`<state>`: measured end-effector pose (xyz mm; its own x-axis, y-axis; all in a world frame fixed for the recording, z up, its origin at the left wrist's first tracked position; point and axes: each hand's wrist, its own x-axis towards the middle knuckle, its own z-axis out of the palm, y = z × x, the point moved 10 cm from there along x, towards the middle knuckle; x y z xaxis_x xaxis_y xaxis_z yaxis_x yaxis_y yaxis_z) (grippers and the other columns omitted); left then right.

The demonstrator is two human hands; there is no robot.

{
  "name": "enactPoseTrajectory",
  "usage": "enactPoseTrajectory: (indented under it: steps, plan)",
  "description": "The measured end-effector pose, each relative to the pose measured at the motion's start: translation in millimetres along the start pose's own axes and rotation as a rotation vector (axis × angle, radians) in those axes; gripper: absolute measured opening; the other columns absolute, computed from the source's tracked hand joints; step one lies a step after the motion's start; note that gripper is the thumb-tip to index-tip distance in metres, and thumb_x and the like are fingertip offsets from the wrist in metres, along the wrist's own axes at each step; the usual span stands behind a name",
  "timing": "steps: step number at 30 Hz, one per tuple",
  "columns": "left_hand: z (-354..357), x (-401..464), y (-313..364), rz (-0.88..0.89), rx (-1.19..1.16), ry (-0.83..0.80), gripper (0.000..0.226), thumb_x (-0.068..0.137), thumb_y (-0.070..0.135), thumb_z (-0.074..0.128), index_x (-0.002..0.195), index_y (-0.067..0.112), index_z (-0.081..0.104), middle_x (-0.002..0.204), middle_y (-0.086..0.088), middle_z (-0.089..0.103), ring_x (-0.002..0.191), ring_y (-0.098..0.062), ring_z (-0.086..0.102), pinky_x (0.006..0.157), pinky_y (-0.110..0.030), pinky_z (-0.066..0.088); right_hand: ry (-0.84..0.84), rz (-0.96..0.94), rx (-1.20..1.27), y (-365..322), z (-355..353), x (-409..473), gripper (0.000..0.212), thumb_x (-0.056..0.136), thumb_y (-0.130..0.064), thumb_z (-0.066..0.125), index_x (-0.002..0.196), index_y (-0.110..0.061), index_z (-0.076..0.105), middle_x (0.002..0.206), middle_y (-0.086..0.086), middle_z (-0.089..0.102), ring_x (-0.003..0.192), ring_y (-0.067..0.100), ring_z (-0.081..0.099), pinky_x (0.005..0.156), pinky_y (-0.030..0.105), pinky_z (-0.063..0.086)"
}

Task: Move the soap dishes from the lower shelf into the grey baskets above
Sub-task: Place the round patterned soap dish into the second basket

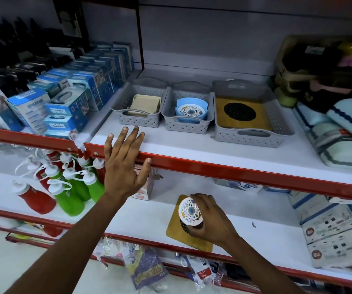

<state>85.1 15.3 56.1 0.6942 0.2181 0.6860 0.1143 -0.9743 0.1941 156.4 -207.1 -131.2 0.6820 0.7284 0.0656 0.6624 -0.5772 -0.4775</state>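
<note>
The right hand (210, 219) is closed around a round floral soap dish (190, 211), lifting it off the yellow square dish (189, 234) on the lower shelf (266, 240). Its matching blue-dish basket (189, 115) waits at 12 o'clock. The left hand (124, 166), spread and empty, braces on the red shelf edge (234, 168) at 10 o'clock, likely for balance.

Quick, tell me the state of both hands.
Left hand: open, fingers spread, holding nothing, at the upper shelf edge.
Right hand: closed on the floral soap dish.
</note>
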Motion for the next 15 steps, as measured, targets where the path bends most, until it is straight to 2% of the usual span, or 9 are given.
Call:
enactPoseTrajectory:
  steps: [4, 8, 11, 15]
  plan:
    - [-2, 0, 1, -0.006, -0.015, 0.006, 0.059, 0.091, 0.046, 0.041, 0.14, 0.014, 0.049, 0.152, -0.007, 0.047, 0.149, -0.023, 0.031, 0.123, -0.054, 0.017, 0.235, -0.208, 0.054, -62, -72, -21, 0.086, 0.068, -0.046, 0.083, 0.14, -0.015, 0.05, 0.141, 0.001, 0.055, 0.127, 0.015, 0.052, 0.096, 0.026, 0.055]
    - [-3, 0, 2, -0.005, -0.024, 0.005, 0.059, 0.091, 0.046, 0.041, 0.14, 0.014, 0.05, 0.151, -0.007, 0.048, 0.148, -0.023, 0.033, 0.123, -0.053, 0.018, 0.409, -0.347, 0.063, -118, -132, -35, 0.082, 0.069, -0.04, 0.084, 0.136, -0.009, 0.05, 0.136, 0.009, 0.061, 0.124, 0.019, 0.054, 0.107, 0.016, 0.041]
    - [-3, 0, 2, -0.008, -0.034, -0.003, 0.059, 0.091, 0.046, 0.041, 0.139, 0.013, 0.05, 0.151, -0.007, 0.048, 0.147, -0.023, 0.033, 0.124, -0.051, 0.017, 0.462, -0.302, 0.088, -130, -161, -23, 0.085, 0.069, -0.04, 0.084, 0.139, -0.006, 0.049, 0.136, 0.01, 0.059, 0.125, 0.019, 0.053, 0.111, 0.012, 0.031]
    - [-5, 1, 1, -0.016, -0.048, -0.01, 0.06, 0.09, 0.047, 0.04, 0.139, 0.014, 0.05, 0.15, -0.008, 0.049, 0.147, -0.023, 0.034, 0.125, -0.05, 0.017, 0.507, -0.199, 0.216, -130, -187, 2, 0.089, 0.066, -0.036, 0.087, 0.142, -0.01, 0.047, 0.133, 0.004, 0.055, 0.121, 0.013, 0.051, 0.101, 0.008, 0.04]
